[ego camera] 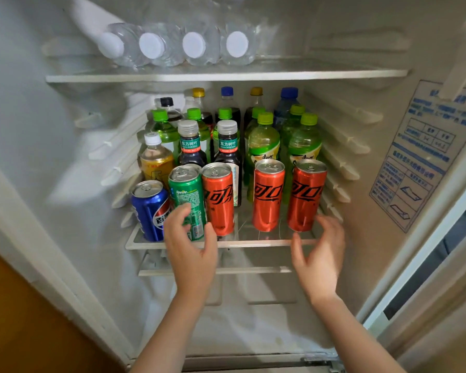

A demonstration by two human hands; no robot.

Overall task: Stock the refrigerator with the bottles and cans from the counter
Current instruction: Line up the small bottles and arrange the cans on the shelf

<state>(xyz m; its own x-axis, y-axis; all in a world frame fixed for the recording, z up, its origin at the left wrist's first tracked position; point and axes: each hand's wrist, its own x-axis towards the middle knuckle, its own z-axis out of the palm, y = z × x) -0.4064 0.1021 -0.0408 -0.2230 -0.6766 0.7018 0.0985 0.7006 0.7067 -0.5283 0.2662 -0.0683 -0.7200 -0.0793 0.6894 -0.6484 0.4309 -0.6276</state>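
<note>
**Five cans along the shelf front, both hands loose**

Five cans stand upright along the front of the middle shelf of the open refrigerator, at the centre of the frame. A blue can is at the left with a green can just beside it. Then come three red cans, ending with the rightmost red can near the side wall. Behind them, upright bottles fill the shelf to the back. Four water bottles lie on their sides on the upper shelf, caps toward the camera.

The left hand, at lower centre-left, is cupped before the green can's lower half, with thumb and fingers spread in an open curve. Whether they touch the can I cannot tell. The right hand, at lower centre-right and blurred, has its fingers spread and relaxed just beside the base of the rightmost red can, gripping nothing.

Sealed and full, these cans should feel heavy for their size and stiff. Their thin walls would still dent under a hard squeeze. The painted metal is smooth and likely slippery if damp. The slim ones are tall and narrow, so they probably tip easily and slide on the smooth shelf. The safest hold is round the mid-body, thumb opposite fingers, rather than by the top rim. A gap between the first and second red cans looks wide enough for one more. The counter is out of view, so how much is left to stock cannot be told.
</note>
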